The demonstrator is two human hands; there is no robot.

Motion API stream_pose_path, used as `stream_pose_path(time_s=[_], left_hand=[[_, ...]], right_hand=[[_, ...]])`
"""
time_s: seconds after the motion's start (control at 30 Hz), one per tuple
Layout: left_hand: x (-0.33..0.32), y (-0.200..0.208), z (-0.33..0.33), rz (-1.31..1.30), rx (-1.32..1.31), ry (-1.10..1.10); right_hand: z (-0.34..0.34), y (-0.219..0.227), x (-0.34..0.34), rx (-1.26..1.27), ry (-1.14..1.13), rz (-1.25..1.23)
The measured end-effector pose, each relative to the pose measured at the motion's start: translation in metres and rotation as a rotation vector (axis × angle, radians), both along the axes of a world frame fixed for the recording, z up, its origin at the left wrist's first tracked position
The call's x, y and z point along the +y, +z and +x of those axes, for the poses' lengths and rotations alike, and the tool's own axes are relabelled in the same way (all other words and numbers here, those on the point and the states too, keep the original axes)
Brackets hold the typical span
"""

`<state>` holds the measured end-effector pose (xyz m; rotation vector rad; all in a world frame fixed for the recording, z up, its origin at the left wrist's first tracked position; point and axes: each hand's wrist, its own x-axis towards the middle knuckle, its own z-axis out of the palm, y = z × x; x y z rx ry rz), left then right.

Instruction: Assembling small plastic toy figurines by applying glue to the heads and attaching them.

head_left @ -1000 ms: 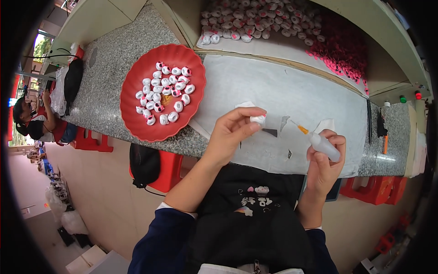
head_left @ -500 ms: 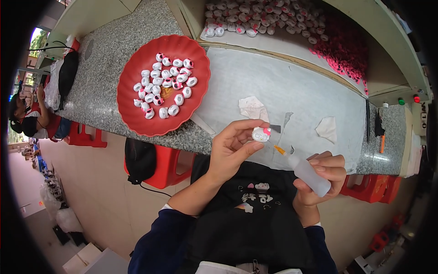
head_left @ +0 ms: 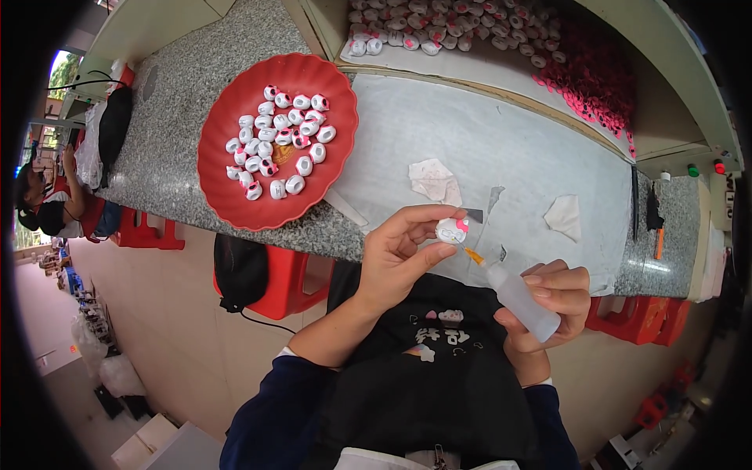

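Note:
Between the thumb and fingers of my left hand (head_left: 403, 249) is a small white cat-head bead (head_left: 452, 230) with a pink bow, its face turned up. My right hand (head_left: 552, 305) grips a translucent squeeze bottle (head_left: 523, 300), tilted up to the left. The bottle's thin orange-yellow nozzle (head_left: 474, 256) points at the bead's lower edge; I cannot tell whether the tip touches it. Left of my hands, a scalloped red plate (head_left: 223, 188) bears many similar white and pink beads (head_left: 280, 121).
White paper (head_left: 517, 133) covers the worktop, with cloth scraps (head_left: 435, 182) and another scrap (head_left: 564, 217) on it. A shelf behind holds piled white beads (head_left: 462, 23) and small pink pieces (head_left: 595, 90). Red stools (head_left: 286, 286) stand below the granite edge. A person (head_left: 59, 200) sits far left.
The bottle has shifted left and slightly up, bringing its nozzle closer to the bead. The bead has turned a little in my left fingers, showing its face more fully.

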<state>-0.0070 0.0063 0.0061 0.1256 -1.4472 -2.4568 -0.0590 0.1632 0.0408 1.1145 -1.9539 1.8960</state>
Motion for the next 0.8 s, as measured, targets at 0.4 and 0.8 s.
stream_pose_path(time_s=[0.4,0.8], left_hand=[[0.0009,0.0002,0.0005,0.024,-0.002,-0.011],[0.0009,-0.0036,-0.0003,-0.232,0.074,0.038]], right_hand=[[0.0014,-0.0017,-0.0037,0.037,-0.079,-0.015],[0.0038,-0.0013,-0.0061,0.017,-0.073,-0.017]])
